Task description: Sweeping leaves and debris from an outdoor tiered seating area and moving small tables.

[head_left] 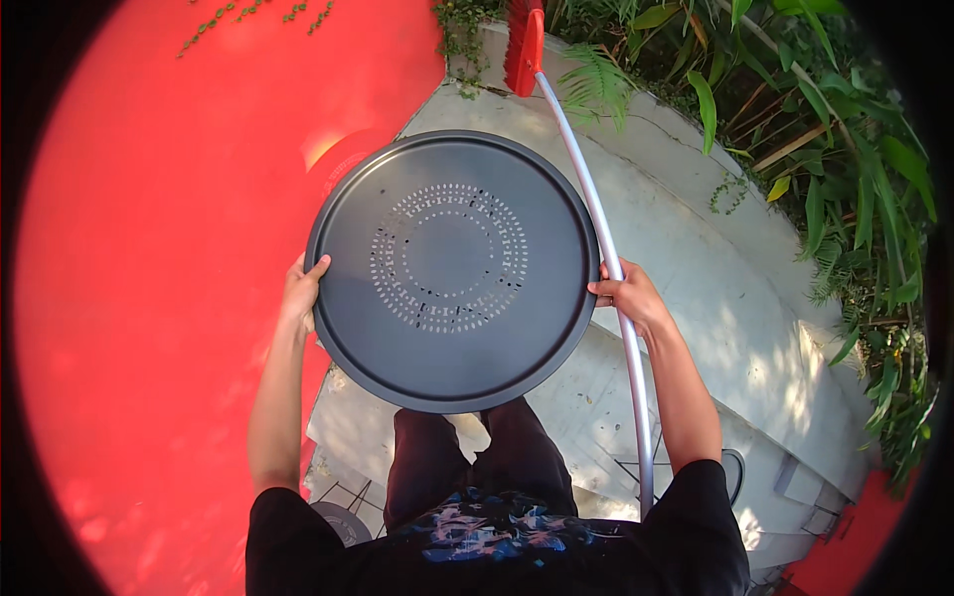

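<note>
In the head view we hold a round dark tray (pixel 452 270) level in front of us, over our legs. Our left hand (pixel 301 293) is closed on its left rim, thumb on top; our right hand (pixel 626 295) grips the right rim the same way. The tray has rings of small holes around its centre and a raised lip.

To carry it well, we judge both grips should stay opposite each other so the tray does not tip.

A broom (pixel 524 45) with a red head lies just beside our right hand, its pale handle (pixel 606 248) running under the wrist; it could snag. The concrete ledge (pixel 725 298) beneath us drops at the step. Plants (pixel 845 149) crowd the right. The red floor (pixel 149 248) on the left looks open.
</note>
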`<state>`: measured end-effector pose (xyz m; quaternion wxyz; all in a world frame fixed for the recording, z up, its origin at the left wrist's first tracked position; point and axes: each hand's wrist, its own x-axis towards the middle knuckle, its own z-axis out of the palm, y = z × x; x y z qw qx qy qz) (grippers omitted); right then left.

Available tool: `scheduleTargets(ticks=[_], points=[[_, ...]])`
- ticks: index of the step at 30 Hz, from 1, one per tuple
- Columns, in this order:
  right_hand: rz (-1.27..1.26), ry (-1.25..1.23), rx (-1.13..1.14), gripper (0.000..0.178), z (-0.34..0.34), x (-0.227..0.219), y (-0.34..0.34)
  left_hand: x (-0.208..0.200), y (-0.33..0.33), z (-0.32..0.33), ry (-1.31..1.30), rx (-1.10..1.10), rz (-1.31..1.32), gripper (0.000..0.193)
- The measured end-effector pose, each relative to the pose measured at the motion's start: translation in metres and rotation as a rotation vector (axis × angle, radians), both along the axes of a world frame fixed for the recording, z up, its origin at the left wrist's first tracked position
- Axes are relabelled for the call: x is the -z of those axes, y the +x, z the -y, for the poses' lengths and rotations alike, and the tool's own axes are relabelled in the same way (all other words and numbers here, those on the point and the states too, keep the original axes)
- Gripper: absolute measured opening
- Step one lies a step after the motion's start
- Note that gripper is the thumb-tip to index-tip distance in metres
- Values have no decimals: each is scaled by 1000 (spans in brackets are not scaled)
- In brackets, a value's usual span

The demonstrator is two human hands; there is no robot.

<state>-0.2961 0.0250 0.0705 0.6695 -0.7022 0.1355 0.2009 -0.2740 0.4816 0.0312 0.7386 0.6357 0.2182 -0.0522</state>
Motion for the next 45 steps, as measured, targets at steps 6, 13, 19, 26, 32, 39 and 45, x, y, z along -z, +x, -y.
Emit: scheduleTargets(ticks=[6,13,19,26,32,39,45], points=[[-36,-112,99,20,12,-33,23,-24,73,23,-28,121,17,17],[5,-180,211,20,25,-19,70,21,203,52,149,264,144,17],[38,-261,339,21,47,23,131,25,312,96,4,407,135,21],[35,-258,403,21,59,56,162,51,371,128,-14,462,78,26],[34,-297,381,21,65,66,167,67,394,139,-23,512,69,27],[51,-294,369,16,73,67,172,80,410,142,-14,529,80,27],[72,-781,306,15,93,51,147,78,419,148,-24,546,75,28]])
